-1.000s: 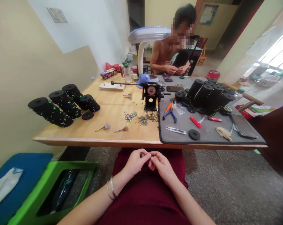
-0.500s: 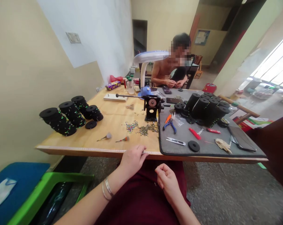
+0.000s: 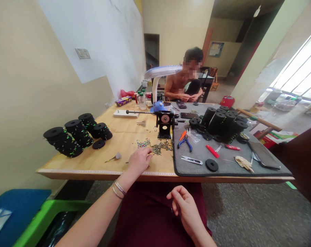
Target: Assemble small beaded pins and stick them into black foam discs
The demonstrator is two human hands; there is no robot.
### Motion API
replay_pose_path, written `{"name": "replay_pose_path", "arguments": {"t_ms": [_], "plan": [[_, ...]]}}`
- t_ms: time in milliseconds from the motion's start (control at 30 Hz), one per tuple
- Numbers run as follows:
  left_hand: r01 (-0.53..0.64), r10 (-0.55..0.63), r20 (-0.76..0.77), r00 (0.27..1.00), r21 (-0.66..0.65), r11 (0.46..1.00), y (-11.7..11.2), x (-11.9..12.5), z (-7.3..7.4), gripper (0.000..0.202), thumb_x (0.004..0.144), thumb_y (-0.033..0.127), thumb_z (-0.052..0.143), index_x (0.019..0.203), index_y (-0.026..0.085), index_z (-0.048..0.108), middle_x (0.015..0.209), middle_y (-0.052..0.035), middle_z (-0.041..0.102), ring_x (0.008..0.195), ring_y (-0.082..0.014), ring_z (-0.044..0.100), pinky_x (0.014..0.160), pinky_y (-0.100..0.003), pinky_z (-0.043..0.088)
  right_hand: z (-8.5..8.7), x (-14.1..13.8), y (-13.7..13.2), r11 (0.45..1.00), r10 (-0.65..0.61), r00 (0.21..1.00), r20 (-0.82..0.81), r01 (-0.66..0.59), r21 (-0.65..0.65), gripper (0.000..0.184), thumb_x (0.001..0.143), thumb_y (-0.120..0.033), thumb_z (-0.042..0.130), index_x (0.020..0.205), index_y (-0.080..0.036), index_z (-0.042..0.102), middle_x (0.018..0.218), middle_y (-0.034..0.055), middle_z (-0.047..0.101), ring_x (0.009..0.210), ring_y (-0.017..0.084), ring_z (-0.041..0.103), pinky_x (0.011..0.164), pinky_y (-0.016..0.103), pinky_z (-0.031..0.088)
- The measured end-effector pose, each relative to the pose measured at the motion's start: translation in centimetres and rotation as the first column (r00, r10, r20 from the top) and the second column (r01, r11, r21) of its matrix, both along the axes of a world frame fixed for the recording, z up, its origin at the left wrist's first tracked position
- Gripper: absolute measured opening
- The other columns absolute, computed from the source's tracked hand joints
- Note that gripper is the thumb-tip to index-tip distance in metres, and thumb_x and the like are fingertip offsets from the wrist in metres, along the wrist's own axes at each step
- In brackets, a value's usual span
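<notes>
My left hand (image 3: 140, 159) is over the wooden table, its fingers curled down and pressed together at the near edge of the loose small parts. What its fingertips hold, if anything, is hidden. One heap (image 3: 144, 143) is of colourful bits, and beside it lies a heap of small brassy pieces (image 3: 159, 148). My right hand (image 3: 183, 206) hovers above my lap, thumb and forefinger pinched. A tiny speck shows below its fingers, too small to name. Left of my left hand lies a small brush-like tuft (image 3: 116, 156); another one is mostly covered by the hand.
Stacked black foam spools (image 3: 74, 133) stand left, more (image 3: 217, 122) right on a grey mat (image 3: 181, 168). A black hand-cranked device (image 3: 165, 125) and a lamp (image 3: 160, 71) stand mid-table. Pliers (image 3: 185, 144), thread snips (image 3: 192, 160) and a foam disc (image 3: 211, 165) lie right. Opposite sits a person (image 3: 176, 85).
My left hand has moved from the table's front edge forward to the small parts, covering one tuft. My right hand stays over my lap, its fingers slightly looser. The view has tilted up slightly.
</notes>
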State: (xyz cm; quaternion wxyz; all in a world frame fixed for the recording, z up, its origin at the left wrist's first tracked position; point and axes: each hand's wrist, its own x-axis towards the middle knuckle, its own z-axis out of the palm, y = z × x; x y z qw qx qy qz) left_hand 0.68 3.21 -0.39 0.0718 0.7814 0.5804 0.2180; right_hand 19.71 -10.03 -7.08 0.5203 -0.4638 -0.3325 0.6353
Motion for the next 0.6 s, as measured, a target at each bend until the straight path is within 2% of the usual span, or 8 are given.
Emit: {"name": "replay_pose_path", "arguments": {"t_ms": [133,267,433,600], "plan": [[0.105,-0.105,0.001,0.995,-0.035,0.994,1.6,0.7,0.1,0.012,0.081,0.017,0.051,0.085,0.019,0.062,0.088,-0.0062,0.064,0.087,-0.0208,0.057,0.078,-0.032,0.043,-0.2,0.0,0.1,0.998,-0.011,1.000,-0.005,0.010,-0.060,0.034,0.072,-0.046,0.069,0.070,-0.018,0.050,0.049,-0.0081,0.043,0.038,0.003,0.025,0.037,0.017,0.014],[0.177,-0.180,-0.051,0.982,-0.051,0.983,2.9,2.0,0.0,0.015,0.079,0.012,0.050,0.083,0.018,0.063,0.088,-0.0091,0.064,0.090,-0.0228,0.056,0.083,-0.034,0.041,-0.3,0.2,0.2,0.996,-0.024,1.000,-0.001,0.024,-0.085,0.036,0.067,-0.046,0.071,0.068,-0.018,0.049,0.046,-0.0114,0.027,0.041,0.004,0.015,0.039,0.019,0.009],[0.237,-0.242,-0.052,0.969,-0.079,0.968,3.7,3.6,-0.2,0.011,0.079,0.019,0.054,0.084,0.018,0.064,0.088,-0.0088,0.064,0.090,-0.0232,0.056,0.083,-0.034,0.041,0.0,0.3,0.2,0.994,-0.028,0.999,0.015,0.030,-0.105,0.038,0.067,-0.047,0.071,0.066,-0.018,0.047,0.047,-0.0115,0.026,0.042,0.004,0.013,0.040,0.019,0.008],[0.271,-0.277,-0.031,0.960,-0.129,0.954,3.6,6.3,-0.8,0.012,0.079,0.024,0.054,0.083,0.018,0.064,0.084,-0.0070,0.067,0.081,-0.0201,0.059,0.073,-0.029,0.043,0.3,0.1,0.2,0.995,-0.010,1.000,-0.002,0.010,-0.100,0.037,0.066,-0.047,0.071,0.068,-0.018,0.049,0.047,-0.0103,0.034,0.040,0.003,0.017,0.039,0.019,0.007]]}}
